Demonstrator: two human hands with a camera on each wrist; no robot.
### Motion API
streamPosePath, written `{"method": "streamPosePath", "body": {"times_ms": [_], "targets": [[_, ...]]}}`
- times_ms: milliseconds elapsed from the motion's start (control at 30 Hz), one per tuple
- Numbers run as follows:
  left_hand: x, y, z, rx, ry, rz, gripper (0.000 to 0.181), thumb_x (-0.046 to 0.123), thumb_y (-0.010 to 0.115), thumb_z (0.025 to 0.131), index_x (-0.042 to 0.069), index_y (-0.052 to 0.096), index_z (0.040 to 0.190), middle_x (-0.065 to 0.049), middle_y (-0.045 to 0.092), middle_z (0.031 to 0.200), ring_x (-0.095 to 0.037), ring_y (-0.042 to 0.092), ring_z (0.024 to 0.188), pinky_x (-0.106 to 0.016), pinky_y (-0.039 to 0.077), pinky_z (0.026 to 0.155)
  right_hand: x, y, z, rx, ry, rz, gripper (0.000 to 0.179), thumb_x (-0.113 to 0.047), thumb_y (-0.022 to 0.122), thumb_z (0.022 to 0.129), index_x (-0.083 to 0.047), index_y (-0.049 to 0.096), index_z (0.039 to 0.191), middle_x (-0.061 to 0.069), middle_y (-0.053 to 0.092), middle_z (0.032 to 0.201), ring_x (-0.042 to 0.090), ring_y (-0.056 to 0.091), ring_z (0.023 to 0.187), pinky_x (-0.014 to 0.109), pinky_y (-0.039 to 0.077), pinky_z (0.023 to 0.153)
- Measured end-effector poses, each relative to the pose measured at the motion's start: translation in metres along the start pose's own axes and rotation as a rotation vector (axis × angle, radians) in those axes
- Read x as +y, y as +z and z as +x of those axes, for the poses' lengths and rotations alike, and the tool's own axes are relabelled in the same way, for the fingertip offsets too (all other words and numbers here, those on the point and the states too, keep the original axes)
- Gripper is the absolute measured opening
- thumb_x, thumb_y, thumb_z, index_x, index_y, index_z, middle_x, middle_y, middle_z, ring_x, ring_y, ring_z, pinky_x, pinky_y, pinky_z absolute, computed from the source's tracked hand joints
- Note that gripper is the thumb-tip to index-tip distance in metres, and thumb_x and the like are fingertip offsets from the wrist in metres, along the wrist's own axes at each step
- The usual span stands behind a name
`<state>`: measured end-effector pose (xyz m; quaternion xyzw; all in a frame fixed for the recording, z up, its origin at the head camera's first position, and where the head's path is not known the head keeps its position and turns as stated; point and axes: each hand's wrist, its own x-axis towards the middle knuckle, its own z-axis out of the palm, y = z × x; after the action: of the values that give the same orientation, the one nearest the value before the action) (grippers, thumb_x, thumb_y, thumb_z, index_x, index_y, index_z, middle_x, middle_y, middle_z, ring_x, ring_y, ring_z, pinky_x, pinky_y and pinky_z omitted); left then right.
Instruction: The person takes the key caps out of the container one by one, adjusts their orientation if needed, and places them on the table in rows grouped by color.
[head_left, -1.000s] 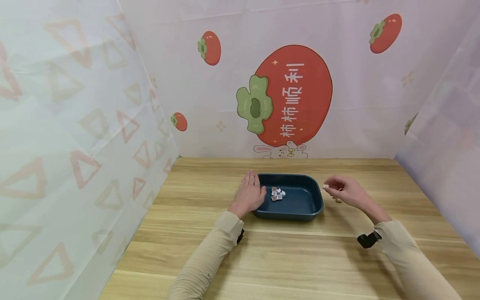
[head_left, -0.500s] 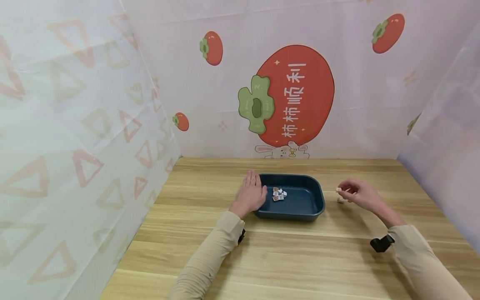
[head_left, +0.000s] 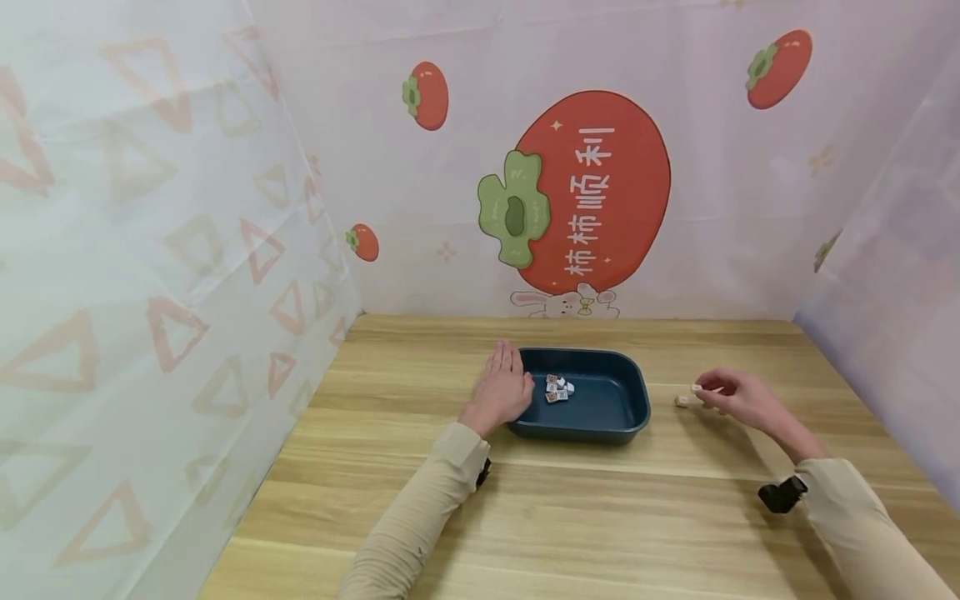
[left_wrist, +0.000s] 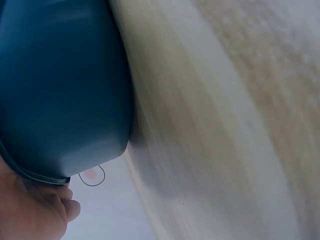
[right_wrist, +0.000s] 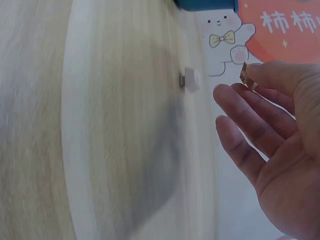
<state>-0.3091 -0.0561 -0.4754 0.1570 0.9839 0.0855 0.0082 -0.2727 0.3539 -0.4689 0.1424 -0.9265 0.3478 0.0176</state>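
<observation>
While my left hand (head_left: 500, 387) lies with straight fingers against the left end of the dark blue tray (head_left: 603, 408), a cluster of small white blocks (head_left: 557, 389) inside it, my right hand (head_left: 742, 402) pinches a held block (head_left: 697, 388) between thumb and fingers above the worktop (head_left: 570, 508). A second block (head_left: 682, 402) rests on the worktop near that hand

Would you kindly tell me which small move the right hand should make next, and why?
I would probably lower the pinched block in the right hand onto the table beside the loose block, since the hand has moved away from the blue tray and now hovers close to that loose block.
</observation>
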Motion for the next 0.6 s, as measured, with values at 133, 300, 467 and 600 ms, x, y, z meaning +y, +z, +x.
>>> {"method": "streamPosePath", "body": {"times_ms": [133, 300, 467, 600], "targets": [[0.000, -0.001, 0.000, 0.000, 0.003, 0.002, 0.063, 0.036, 0.022, 0.106, -0.001, 0.014, 0.156, -0.017, 0.000, 0.165, -0.030, -0.002, 0.154, -0.042, 0.008, 0.126, 0.010, 0.000, 0.000, 0.028, -0.030, -0.051, 0.023, -0.021, 0.068, 0.092, -0.001, 0.070, 0.106, 0.013, 0.071, 0.093, 0.001, 0.058, 0.069, 0.024, 0.050, 0.057], [0.001, -0.003, -0.001, -0.006, 0.001, 0.008, 0.063, 0.036, 0.023, 0.106, -0.001, 0.014, 0.156, -0.018, 0.002, 0.165, -0.030, -0.002, 0.154, -0.042, 0.009, 0.125, 0.022, 0.002, 0.000, -0.011, 0.003, -0.056, 0.024, -0.022, 0.069, 0.092, -0.001, 0.069, 0.104, 0.007, 0.070, 0.087, 0.000, 0.057, 0.068, 0.023, 0.050, 0.057], [0.002, -0.004, -0.001, -0.011, 0.000, -0.001, 0.063, 0.036, 0.022, 0.106, -0.002, 0.015, 0.156, -0.017, -0.001, 0.165, -0.030, -0.002, 0.154, -0.043, 0.008, 0.126, 0.030, 0.003, 0.001, -0.064, 0.045, -0.002, 0.026, -0.019, 0.067, 0.093, 0.003, 0.067, 0.106, 0.008, 0.070, 0.082, 0.006, 0.061, 0.064, 0.026, 0.054, 0.055], [0.002, -0.002, 0.000, -0.010, -0.004, 0.004, 0.063, 0.036, 0.022, 0.106, -0.001, 0.015, 0.156, -0.017, -0.001, 0.165, -0.030, -0.002, 0.154, -0.042, 0.008, 0.126, 0.036, 0.005, 0.002, -0.054, 0.028, -0.039, 0.024, -0.018, 0.067, 0.092, 0.002, 0.068, 0.106, 0.004, 0.070, 0.076, 0.005, 0.059, 0.060, 0.025, 0.050, 0.053]]}}
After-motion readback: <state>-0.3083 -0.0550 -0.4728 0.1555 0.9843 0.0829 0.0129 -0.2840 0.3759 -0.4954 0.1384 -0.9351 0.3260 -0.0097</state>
